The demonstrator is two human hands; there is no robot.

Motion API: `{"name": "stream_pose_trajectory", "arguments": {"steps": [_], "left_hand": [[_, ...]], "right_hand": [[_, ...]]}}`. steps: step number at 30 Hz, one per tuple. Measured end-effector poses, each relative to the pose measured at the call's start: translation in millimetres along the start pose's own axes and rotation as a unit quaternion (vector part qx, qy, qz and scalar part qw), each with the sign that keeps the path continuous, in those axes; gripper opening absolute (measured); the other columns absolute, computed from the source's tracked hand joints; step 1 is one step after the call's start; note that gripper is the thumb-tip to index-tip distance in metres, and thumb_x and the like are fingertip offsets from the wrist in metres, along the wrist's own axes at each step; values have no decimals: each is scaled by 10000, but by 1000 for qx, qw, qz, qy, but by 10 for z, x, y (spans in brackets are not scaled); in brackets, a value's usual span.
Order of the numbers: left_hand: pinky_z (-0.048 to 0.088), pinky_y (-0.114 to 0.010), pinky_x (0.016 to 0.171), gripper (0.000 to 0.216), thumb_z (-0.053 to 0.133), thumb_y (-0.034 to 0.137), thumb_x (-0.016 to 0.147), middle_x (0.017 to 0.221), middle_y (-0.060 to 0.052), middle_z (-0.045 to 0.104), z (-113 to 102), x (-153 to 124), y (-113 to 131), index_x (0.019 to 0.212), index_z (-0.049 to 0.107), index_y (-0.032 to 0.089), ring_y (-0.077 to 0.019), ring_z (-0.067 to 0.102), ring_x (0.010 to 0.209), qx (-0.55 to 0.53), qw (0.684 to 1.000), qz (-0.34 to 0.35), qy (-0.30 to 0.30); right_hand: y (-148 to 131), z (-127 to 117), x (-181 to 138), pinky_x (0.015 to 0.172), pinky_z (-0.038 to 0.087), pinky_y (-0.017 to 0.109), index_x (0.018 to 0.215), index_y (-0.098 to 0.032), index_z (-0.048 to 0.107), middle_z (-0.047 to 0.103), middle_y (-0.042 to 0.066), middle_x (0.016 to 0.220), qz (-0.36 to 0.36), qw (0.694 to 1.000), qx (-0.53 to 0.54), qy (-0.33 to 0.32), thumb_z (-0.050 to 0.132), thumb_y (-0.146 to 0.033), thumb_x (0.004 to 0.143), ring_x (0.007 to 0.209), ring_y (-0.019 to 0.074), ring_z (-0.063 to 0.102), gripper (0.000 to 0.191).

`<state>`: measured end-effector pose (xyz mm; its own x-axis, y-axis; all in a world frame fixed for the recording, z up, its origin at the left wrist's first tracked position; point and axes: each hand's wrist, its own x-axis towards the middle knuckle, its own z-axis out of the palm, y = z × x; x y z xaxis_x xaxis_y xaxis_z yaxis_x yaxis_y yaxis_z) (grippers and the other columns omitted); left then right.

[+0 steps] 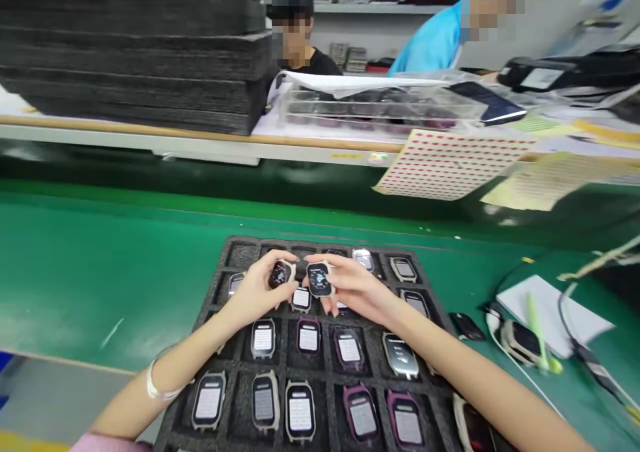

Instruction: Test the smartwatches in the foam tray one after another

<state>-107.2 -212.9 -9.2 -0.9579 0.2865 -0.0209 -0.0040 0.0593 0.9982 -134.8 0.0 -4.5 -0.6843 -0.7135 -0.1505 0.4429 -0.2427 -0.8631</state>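
Note:
My left hand (260,282) is closed around a smartwatch (281,275) with a dark lit face and no strap. A second smartwatch (319,279), pale-framed and showing a similar dark face, sits in the fingers of my right hand (353,282). Both are held side by side above a black foam tray (240,365). Rows of strapless watches lie in the tray's compartments, several with white lit screens. Among them are a purple-framed watch (361,413) and a silver-framed one (400,355). My hands and forearms hide some compartments.
The tray rests on a green table (100,259). To the right are another watch (523,342), white paper (545,305) and cables. A raised shelf (210,147) holds stacked black foam (130,59) and a clear plastic box (370,109). Two people are beyond it.

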Motion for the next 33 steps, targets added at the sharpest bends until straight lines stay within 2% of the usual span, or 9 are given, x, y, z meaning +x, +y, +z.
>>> {"name": "stream_pose_trajectory", "arguments": {"steps": [5, 11, 15, 21, 28, 33], "left_hand": [[401, -217, 552, 312, 536, 101, 744, 766, 29, 516, -42, -36, -9, 1045, 528, 181, -86, 482, 563, 70, 997, 21, -13], [409, -241, 695, 327, 541, 115, 724, 900, -6, 567, -35, -56, 19, 1044, 539, 185, -146, 519, 783, 100, 993, 56, -5], [396, -236, 678, 314, 523, 105, 725, 825, 13, 544, -28, -64, 28, 1029, 534, 183, -132, 502, 725, 99, 994, 46, -19], [378, -226, 622, 327, 522, 96, 721, 791, 31, 516, -44, -63, 34, 1036, 526, 185, -100, 455, 616, 94, 995, 44, -8], [395, -223, 623, 337, 542, 113, 734, 844, 10, 541, -55, -66, 15, 1062, 533, 189, -115, 494, 670, 96, 994, 51, 8], [411, -234, 637, 356, 548, 148, 771, 883, 3, 544, -46, -47, 2, 1122, 505, 193, -108, 498, 656, 104, 994, 44, -5]], "right_hand": [[3, 63, 5, 504, 535, 249, 1124, -178, 649, 711, 71, 910, -13, 1000, -8, 25, 717, -214, 753, 518, 124, 647, 379], [-3, 56, 12, 479, 531, 247, 1130, -180, 660, 704, 59, 869, -14, 999, -31, 22, 730, -232, 749, 505, 129, 647, 390], [-13, 61, 10, 500, 527, 254, 1147, -176, 652, 694, 50, 843, -15, 998, -53, 36, 740, -242, 745, 513, 132, 649, 416], [-33, 80, 1, 498, 514, 249, 1185, -174, 632, 688, 59, 872, -20, 995, -78, 57, 735, -259, 750, 508, 129, 646, 455], [-34, 100, -7, 498, 520, 260, 1158, -170, 648, 678, 41, 797, -23, 995, -85, 54, 720, -245, 769, 494, 128, 637, 403], [-36, 108, 6, 502, 516, 241, 1175, -183, 644, 661, 23, 757, -24, 995, -85, 46, 717, -232, 767, 511, 129, 645, 418]]}}
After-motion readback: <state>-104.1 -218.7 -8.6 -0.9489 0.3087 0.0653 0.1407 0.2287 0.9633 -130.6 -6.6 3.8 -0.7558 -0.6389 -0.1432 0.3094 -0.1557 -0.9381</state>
